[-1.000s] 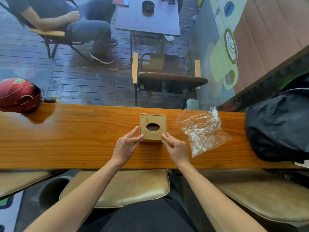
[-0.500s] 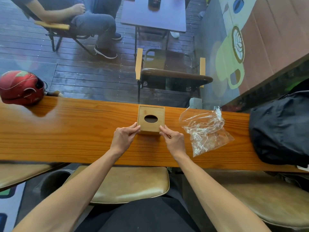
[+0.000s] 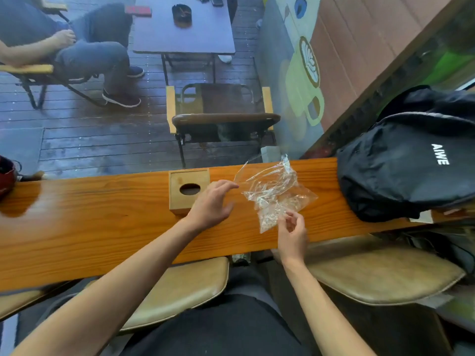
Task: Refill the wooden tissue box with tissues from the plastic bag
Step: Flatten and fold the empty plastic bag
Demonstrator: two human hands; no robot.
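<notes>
The square wooden tissue box (image 3: pixel 189 191) with an oval slot in its lid stands at the far edge of the wooden counter (image 3: pixel 90 222). Right of it lies the crumpled clear plastic bag (image 3: pixel 275 194); I see no tissues in it. My left hand (image 3: pixel 213 204) is off the box, fingers spread, over the counter between box and bag, covering the box's near right corner. My right hand (image 3: pixel 291 229) is at the bag's near edge with its fingers curled against the plastic; whether it grips the bag is unclear.
A black backpack (image 3: pixel 411 163) sits on the counter just right of the bag. A red helmet (image 3: pixel 5 176) shows at the left edge. Two padded stools (image 3: pixel 180 291) (image 3: pixel 385 273) stand under the counter. Beyond it are a chair, a table and a seated person.
Both hands have left the sides of the tissue box and moved right toward the plastic bag. The box stays in place. The view has swung right.
</notes>
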